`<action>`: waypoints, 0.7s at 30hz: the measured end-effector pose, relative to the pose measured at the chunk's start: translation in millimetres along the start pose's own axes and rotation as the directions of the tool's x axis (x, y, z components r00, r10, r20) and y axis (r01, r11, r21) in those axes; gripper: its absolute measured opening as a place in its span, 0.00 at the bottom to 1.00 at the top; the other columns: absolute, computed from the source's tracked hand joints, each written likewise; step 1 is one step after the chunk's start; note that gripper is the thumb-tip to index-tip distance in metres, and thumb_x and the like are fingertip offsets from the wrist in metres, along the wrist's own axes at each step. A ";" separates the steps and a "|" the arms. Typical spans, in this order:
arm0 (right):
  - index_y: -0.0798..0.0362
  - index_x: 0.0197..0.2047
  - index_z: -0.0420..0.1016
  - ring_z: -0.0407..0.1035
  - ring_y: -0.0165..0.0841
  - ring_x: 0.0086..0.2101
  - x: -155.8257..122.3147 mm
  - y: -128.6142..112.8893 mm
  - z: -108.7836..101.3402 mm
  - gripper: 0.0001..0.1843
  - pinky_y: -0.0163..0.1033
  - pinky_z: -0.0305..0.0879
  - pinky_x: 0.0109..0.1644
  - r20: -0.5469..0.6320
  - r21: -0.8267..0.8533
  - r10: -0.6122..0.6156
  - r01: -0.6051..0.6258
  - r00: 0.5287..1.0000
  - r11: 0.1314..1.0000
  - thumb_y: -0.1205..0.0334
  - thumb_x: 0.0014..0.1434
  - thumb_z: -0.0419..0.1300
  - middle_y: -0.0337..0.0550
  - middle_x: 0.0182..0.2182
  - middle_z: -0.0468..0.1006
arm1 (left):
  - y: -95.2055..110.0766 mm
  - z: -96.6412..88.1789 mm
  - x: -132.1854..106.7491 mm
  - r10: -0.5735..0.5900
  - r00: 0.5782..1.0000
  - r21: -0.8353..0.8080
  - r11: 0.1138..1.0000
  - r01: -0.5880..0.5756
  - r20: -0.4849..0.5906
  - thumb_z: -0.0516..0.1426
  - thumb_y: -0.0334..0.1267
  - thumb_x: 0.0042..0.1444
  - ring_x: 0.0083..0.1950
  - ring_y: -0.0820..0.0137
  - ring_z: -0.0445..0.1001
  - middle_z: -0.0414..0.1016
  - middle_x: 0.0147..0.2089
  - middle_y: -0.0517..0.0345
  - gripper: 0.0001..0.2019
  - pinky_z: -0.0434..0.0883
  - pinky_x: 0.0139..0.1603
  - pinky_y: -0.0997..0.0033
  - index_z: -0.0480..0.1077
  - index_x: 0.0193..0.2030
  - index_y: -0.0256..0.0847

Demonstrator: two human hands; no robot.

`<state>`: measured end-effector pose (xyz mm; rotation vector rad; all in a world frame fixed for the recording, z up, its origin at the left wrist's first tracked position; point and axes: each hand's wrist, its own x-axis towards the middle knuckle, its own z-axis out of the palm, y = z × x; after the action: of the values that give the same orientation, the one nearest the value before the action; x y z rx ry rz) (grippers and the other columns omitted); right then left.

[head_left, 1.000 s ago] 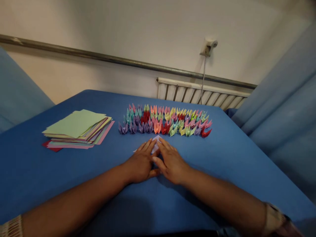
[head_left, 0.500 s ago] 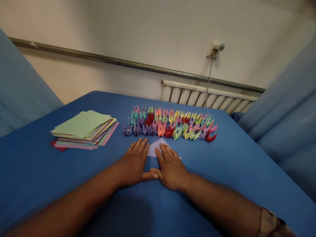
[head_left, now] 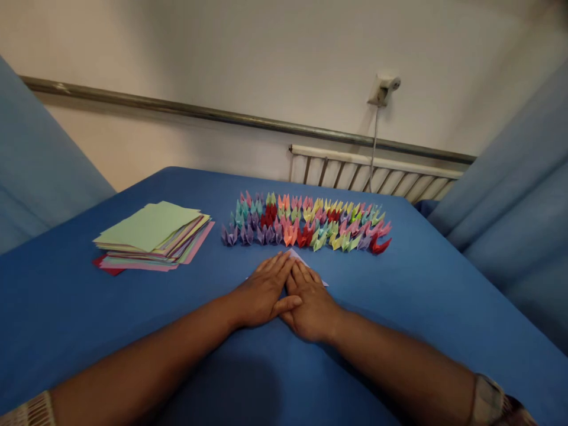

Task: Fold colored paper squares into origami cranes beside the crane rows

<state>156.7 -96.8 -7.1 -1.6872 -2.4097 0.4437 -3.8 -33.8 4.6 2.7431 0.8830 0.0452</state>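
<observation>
A pale lilac sheet of paper (head_left: 296,255), folded to a triangle, lies on the blue-covered table (head_left: 213,378), mostly hidden under my hands. My left hand (head_left: 265,291) rests flat on its left part, fingers stretched out and pointing to the top corner. Flat over the right part lies my right hand (head_left: 310,302), fingers straight. The two hands touch, with the left thumb lying across the right hand. Just beyond them stand rows of small folded paper cranes (head_left: 306,225) in many colours.
To the left is a stack of coloured paper sheets (head_left: 151,231), pale green on top. Behind the table are a wall rail (head_left: 199,112), a radiator (head_left: 355,168) and a socket with a plugged cord (head_left: 381,90). Blue curtains (head_left: 523,236) hang at both sides.
My left hand has moved right, from the paper's left edge onto the paper and against my right hand, covering more of the sheet. My right hand has hardly moved.
</observation>
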 end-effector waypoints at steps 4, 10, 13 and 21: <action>0.67 0.71 0.45 0.37 0.51 0.68 -16.7 11.7 -4.4 0.44 0.57 0.40 0.69 -0.015 -0.013 0.057 -0.058 0.998 0.998 0.40 0.65 0.45 0.61 0.70 0.42 | -5.1 -0.7 -4.7 -0.049 0.998 0.081 0.996 0.046 0.043 0.42 0.67 0.59 0.74 0.49 0.38 0.40 0.73 0.35 0.46 0.44 0.70 0.47 0.44 0.72 0.29; 0.69 0.70 0.48 0.37 0.51 0.68 -36.1 25.0 -5.8 0.45 0.57 0.42 0.69 -0.038 -0.068 0.143 -0.145 0.989 0.987 0.39 0.65 0.44 0.63 0.69 0.44 | 0.0 0.3 -1.7 -0.086 0.996 0.105 0.991 0.083 0.019 0.43 0.70 0.56 0.74 0.46 0.38 0.40 0.73 0.31 0.51 0.43 0.70 0.46 0.45 0.71 0.26; 0.69 0.70 0.48 0.38 0.52 0.68 -34.3 23.7 -3.9 0.46 0.57 0.41 0.69 -0.049 -0.072 0.140 -0.144 0.989 0.987 0.38 0.64 0.44 0.63 0.69 0.45 | 13.3 1.4 4.2 -0.018 0.999 0.105 0.994 0.023 -0.048 0.43 0.70 0.56 0.74 0.48 0.36 0.40 0.74 0.36 0.50 0.40 0.71 0.47 0.45 0.72 0.29; 0.69 0.70 0.48 0.39 0.53 0.68 -31.7 22.7 -4.2 0.42 0.57 0.41 0.69 -0.043 -0.089 0.115 -0.119 0.992 0.989 0.44 0.65 0.47 0.63 0.69 0.44 | 22.6 3.2 12.3 -0.008 0.997 0.054 0.999 0.004 0.078 0.40 0.70 0.56 0.74 0.50 0.37 0.39 0.73 0.33 0.50 0.43 0.71 0.50 0.45 0.71 0.27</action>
<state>189.1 -118.7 -9.7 -1.8653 -2.3466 0.3179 19.5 -45.1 6.7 2.7710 0.8841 -0.0878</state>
